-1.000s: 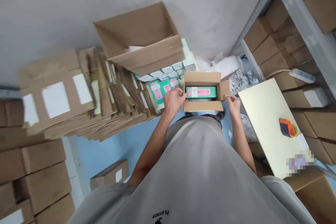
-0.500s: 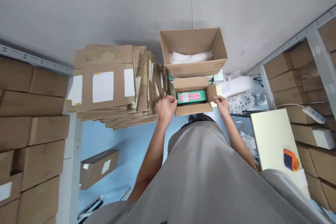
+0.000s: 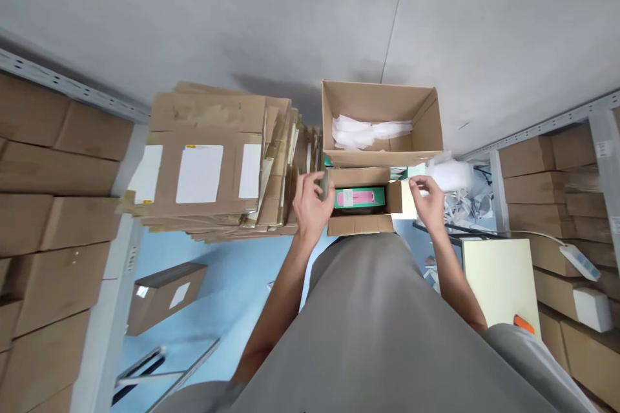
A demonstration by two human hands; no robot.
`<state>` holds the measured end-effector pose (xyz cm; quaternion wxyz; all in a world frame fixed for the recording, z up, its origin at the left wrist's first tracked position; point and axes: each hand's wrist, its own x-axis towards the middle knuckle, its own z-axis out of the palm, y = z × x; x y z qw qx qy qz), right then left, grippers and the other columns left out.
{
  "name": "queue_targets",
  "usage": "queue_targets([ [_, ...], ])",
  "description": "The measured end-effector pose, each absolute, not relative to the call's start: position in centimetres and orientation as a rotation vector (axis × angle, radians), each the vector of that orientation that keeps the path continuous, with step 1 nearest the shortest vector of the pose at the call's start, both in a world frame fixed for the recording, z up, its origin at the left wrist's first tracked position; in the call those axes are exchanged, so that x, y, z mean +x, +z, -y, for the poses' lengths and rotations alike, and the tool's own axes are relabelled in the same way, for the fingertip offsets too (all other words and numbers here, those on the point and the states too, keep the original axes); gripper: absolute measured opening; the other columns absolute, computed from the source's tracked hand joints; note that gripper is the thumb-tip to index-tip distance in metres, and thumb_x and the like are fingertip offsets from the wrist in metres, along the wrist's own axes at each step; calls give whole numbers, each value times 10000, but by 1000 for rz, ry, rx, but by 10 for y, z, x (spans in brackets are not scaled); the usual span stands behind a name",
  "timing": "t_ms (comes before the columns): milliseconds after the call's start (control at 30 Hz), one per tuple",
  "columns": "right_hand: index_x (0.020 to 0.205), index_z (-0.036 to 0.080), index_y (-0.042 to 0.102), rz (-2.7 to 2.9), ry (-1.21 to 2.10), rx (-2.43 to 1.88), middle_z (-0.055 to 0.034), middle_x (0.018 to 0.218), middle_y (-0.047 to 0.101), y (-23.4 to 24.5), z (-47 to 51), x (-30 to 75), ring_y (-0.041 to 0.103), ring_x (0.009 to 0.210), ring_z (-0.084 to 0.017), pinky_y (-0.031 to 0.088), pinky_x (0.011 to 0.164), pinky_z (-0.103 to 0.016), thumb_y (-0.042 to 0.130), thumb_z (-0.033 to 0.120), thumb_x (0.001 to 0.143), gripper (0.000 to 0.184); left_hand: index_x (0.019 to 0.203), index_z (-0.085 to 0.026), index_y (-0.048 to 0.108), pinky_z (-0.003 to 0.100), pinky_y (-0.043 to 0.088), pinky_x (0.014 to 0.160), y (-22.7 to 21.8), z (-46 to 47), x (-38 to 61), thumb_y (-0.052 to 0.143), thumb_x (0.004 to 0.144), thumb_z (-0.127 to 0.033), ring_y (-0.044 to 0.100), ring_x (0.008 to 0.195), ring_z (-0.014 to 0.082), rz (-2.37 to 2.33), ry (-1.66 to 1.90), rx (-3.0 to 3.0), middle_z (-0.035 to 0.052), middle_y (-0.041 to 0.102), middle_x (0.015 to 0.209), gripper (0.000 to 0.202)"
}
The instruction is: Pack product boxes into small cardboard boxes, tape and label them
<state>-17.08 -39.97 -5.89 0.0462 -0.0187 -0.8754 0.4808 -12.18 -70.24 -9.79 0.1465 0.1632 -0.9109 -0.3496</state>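
Observation:
A small open cardboard box (image 3: 358, 224) sits in front of my body, and a green and pink product package (image 3: 360, 197) lies inside it. My left hand (image 3: 312, 203) grips the box's left flap, fingers curled over its edge. My right hand (image 3: 426, 201) hovers just off the right flap (image 3: 395, 197), fingers bent and a little apart, holding nothing that I can see.
A larger open carton (image 3: 382, 158) with white padding stands behind the small box. A tall leaning pile of flattened labelled cartons (image 3: 213, 168) is to the left. Shelves of brown boxes (image 3: 542, 174) flank both sides. A cream table (image 3: 501, 277) is at right over blue floor.
The view has swung left and up. My left hand has closed over the left flap, and my right hand has come off the right flap and lifted slightly.

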Motion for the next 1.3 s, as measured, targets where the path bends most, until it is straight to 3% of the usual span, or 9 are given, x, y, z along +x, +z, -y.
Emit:
queue_targets([
  [100, 1022, 249, 781, 2624, 1379, 293, -57, 1037, 798, -11, 421, -221, 745, 993, -242, 625, 953, -385, 639, 533, 1114, 331, 1447, -225, 701, 314, 634, 799, -75, 701, -151, 662, 1111, -399, 736, 909, 171, 2430, -1036, 266, 147, 691, 1452, 380],
  [200, 1081, 229, 802, 2724, 1320, 627, -48, 1048, 790, -3, 446, -293, 754, 1019, -243, 614, 988, -385, 637, 536, 1132, 352, 1425, -241, 737, 343, 660, 933, -65, 697, -176, 595, 1159, -411, 765, 1095, 216, 2427, -1055, 134, 143, 702, 1445, 346],
  [333, 1099, 187, 819, 3060, 923, 1174, -59, 986, 823, -55, 488, -393, 794, 1023, -295, 603, 1053, -451, 859, 473, 996, 306, 1372, -228, 768, 373, 657, 1051, -74, 688, -186, 506, 1196, -426, 753, 1301, 254, 2458, -1048, 136, 153, 746, 1400, 373],
  [500, 918, 154, 768, 3292, 301, 1407, -127, 946, 842, -119, 546, -443, 822, 1071, -375, 616, 1074, -506, 1098, 460, 722, 491, 1385, -201, 760, 401, 673, 1048, -102, 680, -175, 481, 1192, -445, 761, 1330, 278, 2444, -1006, 227, 193, 745, 1444, 417],
  [600, 1127, 101, 778, 3272, 104, 1506, -200, 1084, 865, -119, 566, -439, 822, 1148, -383, 609, 1104, -489, 1025, 474, 837, 532, 1391, -185, 750, 393, 680, 1018, -113, 680, -173, 499, 1183, -429, 766, 1331, 285, 2406, -1004, 229, 213, 736, 1458, 407],
  [667, 1235, 77, 784, 3238, -98, 1604, -254, 1231, 854, -106, 572, -434, 812, 1217, -372, 597, 1115, -456, 887, 368, 976, 403, 1386, -179, 747, 382, 683, 993, -117, 679, -174, 511, 1178, -429, 767, 1329, 285, 2389, -995, 225, 214, 734, 1457, 402],
  [800, 1258, 60, 828, 3203, -428, 1703, -287, 1321, 829, -71, 574, -428, 791, 1274, -383, 582, 1090, -441, 712, 217, 1032, 298, 1371, -178, 749, 387, 685, 990, -121, 674, -175, 522, 1171, -434, 767, 1325, 289, 2350, -1008, 229, 210, 735, 1449, 396],
  [1133, 1216, 164, 748, 3050, 112, 1253, -118, 1002, 826, 48, 509, -355, 758, 945, -315, 506, 842, -360, 599, 308, 1041, 271, 1429, -179, 723, 361, 677, 951, -115, 669, -176, 468, 1196, -462, 750, 1334, 276, 2299, -1105, 249, 211, 691, 1524, 446],
  [1300, 1175, 210, 711, 2907, 509, 1123, -26, 869, 778, 44, 452, -251, 713, 805, -220, 440, 740, -289, 550, 307, 1085, 208, 1563, -240, 662, 377, 680, 1007, -106, 672, -170, 499, 1196, -479, 735, 1360, 274, 2326, -1214, 165, 174, 627, 1624, 468],
])
